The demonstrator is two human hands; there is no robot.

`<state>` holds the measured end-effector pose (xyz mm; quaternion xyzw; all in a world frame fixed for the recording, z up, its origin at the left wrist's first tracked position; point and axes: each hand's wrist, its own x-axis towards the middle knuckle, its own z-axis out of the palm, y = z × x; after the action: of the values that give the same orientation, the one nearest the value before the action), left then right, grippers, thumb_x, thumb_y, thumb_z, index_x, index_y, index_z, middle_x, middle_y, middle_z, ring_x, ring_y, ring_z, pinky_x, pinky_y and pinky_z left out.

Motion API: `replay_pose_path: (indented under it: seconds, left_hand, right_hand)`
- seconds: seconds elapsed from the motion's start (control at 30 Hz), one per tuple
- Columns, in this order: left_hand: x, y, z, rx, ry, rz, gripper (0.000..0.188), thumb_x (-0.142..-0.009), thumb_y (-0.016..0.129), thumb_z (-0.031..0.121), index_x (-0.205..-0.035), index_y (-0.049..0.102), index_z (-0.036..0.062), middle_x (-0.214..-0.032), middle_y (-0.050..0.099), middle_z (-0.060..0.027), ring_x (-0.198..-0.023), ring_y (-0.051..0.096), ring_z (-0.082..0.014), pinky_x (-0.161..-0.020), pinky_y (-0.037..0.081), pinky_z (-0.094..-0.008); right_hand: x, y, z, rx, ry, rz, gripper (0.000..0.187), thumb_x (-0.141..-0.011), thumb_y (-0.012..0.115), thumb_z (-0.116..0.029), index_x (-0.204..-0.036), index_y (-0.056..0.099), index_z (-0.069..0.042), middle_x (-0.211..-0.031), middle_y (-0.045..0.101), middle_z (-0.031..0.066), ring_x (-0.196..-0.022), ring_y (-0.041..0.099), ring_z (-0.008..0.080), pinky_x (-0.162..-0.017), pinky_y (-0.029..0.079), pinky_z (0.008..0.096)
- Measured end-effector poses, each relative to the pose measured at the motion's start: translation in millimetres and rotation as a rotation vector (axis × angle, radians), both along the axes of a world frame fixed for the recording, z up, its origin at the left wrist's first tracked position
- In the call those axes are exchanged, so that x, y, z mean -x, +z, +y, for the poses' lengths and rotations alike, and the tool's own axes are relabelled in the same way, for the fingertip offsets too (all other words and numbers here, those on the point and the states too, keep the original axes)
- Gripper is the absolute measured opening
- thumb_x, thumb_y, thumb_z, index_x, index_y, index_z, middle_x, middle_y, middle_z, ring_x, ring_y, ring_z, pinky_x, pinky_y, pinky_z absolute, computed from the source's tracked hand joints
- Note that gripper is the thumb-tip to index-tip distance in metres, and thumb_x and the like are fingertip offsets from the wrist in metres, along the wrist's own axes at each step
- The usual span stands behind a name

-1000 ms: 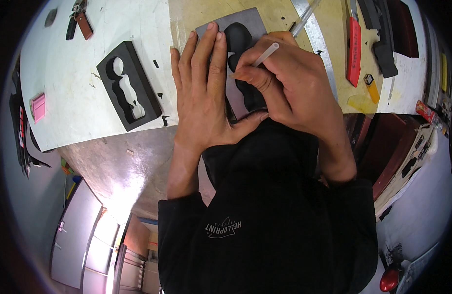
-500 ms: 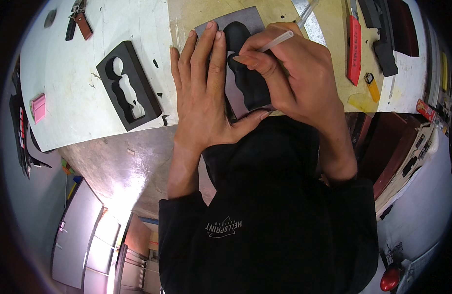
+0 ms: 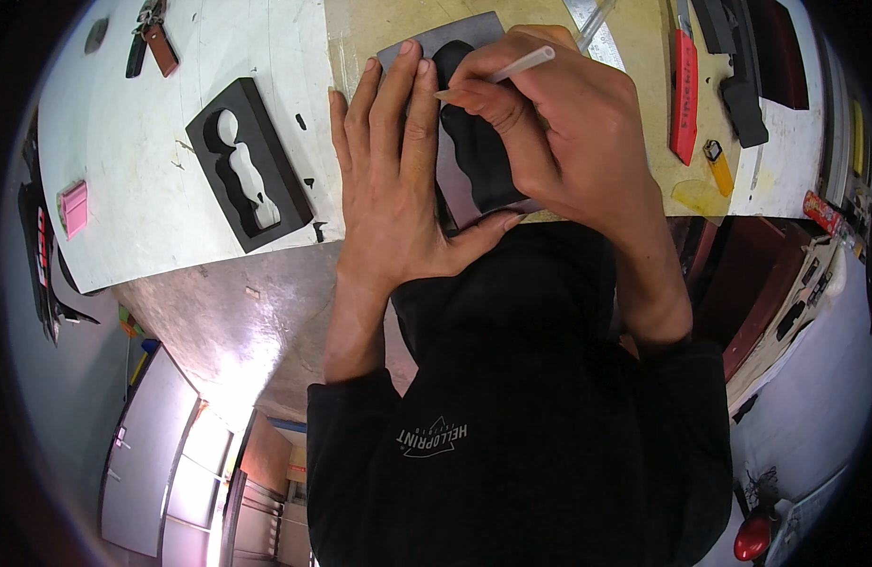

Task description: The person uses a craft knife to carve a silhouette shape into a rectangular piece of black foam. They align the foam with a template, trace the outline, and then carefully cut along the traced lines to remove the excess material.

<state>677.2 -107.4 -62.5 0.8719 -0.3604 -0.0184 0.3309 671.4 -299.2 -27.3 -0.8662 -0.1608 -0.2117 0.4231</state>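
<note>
I see left hand point(image 3: 389, 180) flat on grey sheet point(image 3: 452, 180) near table edge point(image 3: 186, 268), right hand point(image 3: 578, 132) pinching translucent pen point(image 3: 526, 64); foam block point(image 3: 273, 156) well apart.

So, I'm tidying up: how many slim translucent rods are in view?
2: a slim translucent rod in the right hand, and another rod near the silver metal ruler. More may be hidden.

Lettered in white, upside down, within an angular outline, on the black shirt point(image 3: 521, 397) at lower centre. Marked in dark lettering along the red handle point(image 3: 683, 104) at upper right. Printed, too small to read, on the red packet point(image 3: 822, 212) at right edge.
</note>
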Motion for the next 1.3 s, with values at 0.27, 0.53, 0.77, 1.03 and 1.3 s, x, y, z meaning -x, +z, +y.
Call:
replay_pose_path:
  seconds: [0.27, 0.53, 0.77, 1.03, 1.3]
  left_hand:
    - [0.0, 1.7, -1.1, 0.015, 0.008, -0.005, 0.119, -0.072, 0.076, 0.067, -0.159, 0.029, 0.0012, -0.162, 0.03, -0.0214, -0.15, 0.025, -0.0462, -0.12, 0.01, -0.065]
    - [0.5, 0.3, -0.6, 0.014, 0.01, -0.013, 0.12, -0.071, 0.077, 0.066, -0.16, 0.028, 0.0036, -0.164, 0.027, -0.0196, -0.15, 0.024, -0.0462, -0.119, 0.011, -0.0655]
    - [0.2, 0.8, 0.3, 0.015, 0.008, -0.013, 0.12, -0.071, 0.077, 0.065, -0.16, 0.027, 0.0039, -0.164, 0.027, -0.0197, -0.149, 0.025, -0.0473, -0.119, 0.012, -0.0659]
    - [0.3, -1.6, -0.4, 0.034, 0.001, -0.015, 0.121, -0.069, 0.079, 0.063, -0.16, 0.026, 0.0041, -0.164, 0.026, -0.0198, -0.149, 0.025, -0.0478, -0.118, 0.012, -0.0673]
    - [-0.3, 1.5, -0.1, 0.003, 0.014, -0.043, 0.121, -0.067, 0.08, 0.063, -0.159, 0.03, 0.001, -0.162, 0.031, -0.0243, -0.147, 0.031, -0.0457, -0.119, 0.016, -0.0629]
  right_hand:
    - [8.6, -0.9, -6.2, 0.004, 0.01, -0.053, 0.013, -0.084, 0.076, 0.0, -0.095, 0.07, 0.005, -0.078, 0.069, 0.0121, -0.066, 0.064, 0.0244, -0.069, 0.049, 0.0323]
    - [17.7, 0.3, -7.2, 0.041, -0.016, -0.073, 0.011, -0.085, 0.076, 0.0, -0.093, 0.071, 0.005, -0.081, 0.071, 0.0117, -0.068, 0.066, 0.0235, -0.073, 0.05, 0.0338]
    - [25.6, 7.1, -8.9, 0.091, -0.038, -0.072, 0.011, -0.086, 0.076, 0.001, -0.094, 0.072, 0.006, -0.083, 0.072, 0.0121, -0.07, 0.067, 0.0241, -0.073, 0.051, 0.0334]
    - [23.1, -6.2, -6.0, -0.008, -0.019, -0.072, 0.013, -0.085, 0.077, -0.004, -0.095, 0.072, 0.001, -0.084, 0.072, 0.0107, -0.072, 0.067, 0.0244, -0.074, 0.05, 0.0373]
    - [31.9, 14.3, -10.7, 0.006, -0.047, -0.082, 0.01, -0.088, 0.07, 0.005, -0.097, 0.069, 0.009, -0.083, 0.072, 0.0156, -0.073, 0.066, 0.0253, -0.072, 0.05, 0.0349]
